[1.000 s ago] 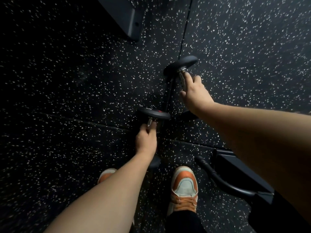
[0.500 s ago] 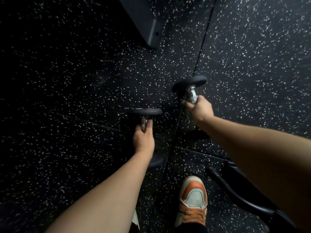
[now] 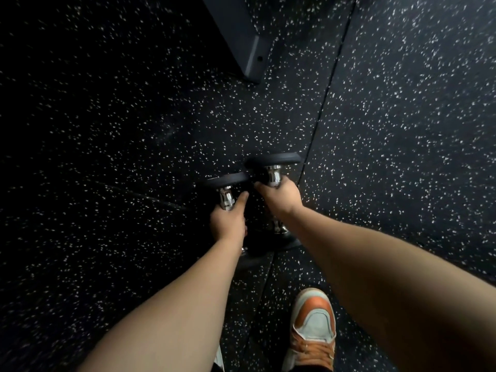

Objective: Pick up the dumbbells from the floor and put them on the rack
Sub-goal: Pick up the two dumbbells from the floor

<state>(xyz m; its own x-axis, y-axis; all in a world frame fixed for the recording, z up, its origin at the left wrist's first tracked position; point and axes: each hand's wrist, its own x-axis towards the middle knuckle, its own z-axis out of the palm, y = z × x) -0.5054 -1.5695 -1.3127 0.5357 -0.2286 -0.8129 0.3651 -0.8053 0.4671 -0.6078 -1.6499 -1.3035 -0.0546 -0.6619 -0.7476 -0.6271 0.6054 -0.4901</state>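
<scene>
Two small dumbbells with black round heads and chrome handles hang side by side above the speckled floor. My left hand is wrapped around the handle of the left dumbbell. My right hand grips the handle of the right dumbbell, which sits slightly higher and farther. The far heads nearly touch. The near head of the right dumbbell shows below my wrist; the near head of the left one is mostly hidden under my forearm. No rack shelf is in view.
A dark metal foot of some equipment slants across the floor at the top centre. Black rubber flooring with white flecks and tile seams fills the view. My orange and grey shoe stands at the bottom.
Both hands have lifted the dumbbells and brought them closer together. The right hand closed fully on its handle. The black frame at lower right has left the view.
</scene>
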